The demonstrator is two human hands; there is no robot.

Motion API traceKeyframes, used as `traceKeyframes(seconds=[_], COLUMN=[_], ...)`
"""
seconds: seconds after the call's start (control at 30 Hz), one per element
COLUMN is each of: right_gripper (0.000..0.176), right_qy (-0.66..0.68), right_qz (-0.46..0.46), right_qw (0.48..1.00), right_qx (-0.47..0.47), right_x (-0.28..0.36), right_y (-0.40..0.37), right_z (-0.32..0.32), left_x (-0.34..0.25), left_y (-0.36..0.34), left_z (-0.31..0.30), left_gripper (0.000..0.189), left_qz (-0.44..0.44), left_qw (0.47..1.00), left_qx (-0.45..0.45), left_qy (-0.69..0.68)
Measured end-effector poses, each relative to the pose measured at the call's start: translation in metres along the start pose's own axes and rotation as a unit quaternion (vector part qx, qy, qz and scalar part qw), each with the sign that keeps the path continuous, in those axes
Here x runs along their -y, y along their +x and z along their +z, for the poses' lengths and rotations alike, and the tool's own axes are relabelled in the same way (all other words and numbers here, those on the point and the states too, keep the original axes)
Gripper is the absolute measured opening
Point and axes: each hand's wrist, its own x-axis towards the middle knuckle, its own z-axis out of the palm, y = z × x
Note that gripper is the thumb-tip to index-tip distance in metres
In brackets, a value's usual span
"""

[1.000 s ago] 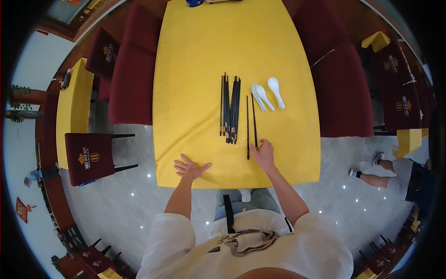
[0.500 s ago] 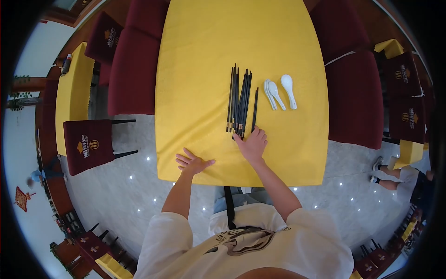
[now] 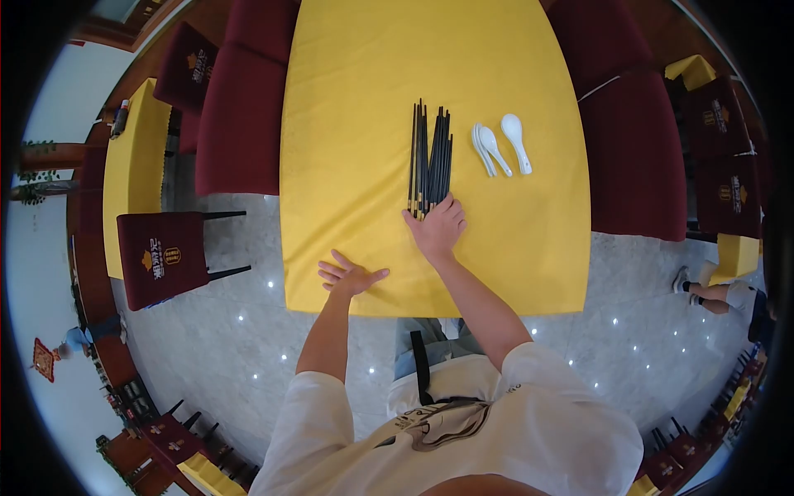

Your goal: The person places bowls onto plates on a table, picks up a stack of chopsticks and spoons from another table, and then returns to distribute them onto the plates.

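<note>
A bunch of black chopsticks point(image 3: 432, 161) lies lengthwise on the yellow tablecloth point(image 3: 356, 149), with gold bands near the lower ends. My right hand point(image 3: 438, 230) is around those lower ends, thumb on the left side and fingers on the right, hiding part of them. A narrow gap splits the upper part of the bunch. To the left and nearer the table's edge, my left hand point(image 3: 351, 275) rests on the cloth, fingers spread and holding nothing. White soup spoons lie right of the chopsticks: a single spoon point(image 3: 515, 142) and an overlapping group point(image 3: 491, 149).
Dark red chairs point(image 3: 240, 116) flank the table on both sides, with another chair point(image 3: 161, 258) farther left. A side table point(image 3: 135, 174) with a yellow cloth stands at the left. Another person point(image 3: 715, 296) is at the far right, and one more point(image 3: 78, 337) at the far left.
My right hand has moved the separate chopsticks on the right leftward against the bunch, and its thumb now sits at the bunch's left side. My left hand stays spread on the cloth.
</note>
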Motion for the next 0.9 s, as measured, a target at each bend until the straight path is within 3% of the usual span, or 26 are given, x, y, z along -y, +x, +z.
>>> traceKeyframes(seconds=[0.1,0.2,0.37,0.57,0.9], right_gripper=[0.092,0.090,0.076,0.069,0.059], right_qy=[-0.019,0.016,-0.023,-0.030,-0.042], right_qz=[0.033,0.047,0.109,0.113,0.107], right_qw=[0.999,0.998,0.993,0.984,0.975], right_qx=[0.016,-0.036,0.048,0.137,0.190], right_x=[0.006,0.013,0.018,0.021,0.020], right_y=[0.007,0.018,0.037,0.049,0.059], right_z=[0.001,0.005,0.004,-0.017,-0.018], left_x=[-0.002,-0.001,0.000,0.002,0.004], left_y=[-0.003,-0.003,-0.004,-0.004,-0.003], left_z=[-0.002,-0.004,-0.004,-0.005,-0.008], left_gripper=[0.145,0.145,0.146,0.147,0.147], left_qz=[0.005,0.006,0.005,0.005,0.014], left_qw=[1.000,1.000,1.000,0.999,0.999], left_qx=[0.003,0.006,0.004,0.018,0.028], left_qy=[-0.003,-0.001,-0.012,-0.042,-0.035])
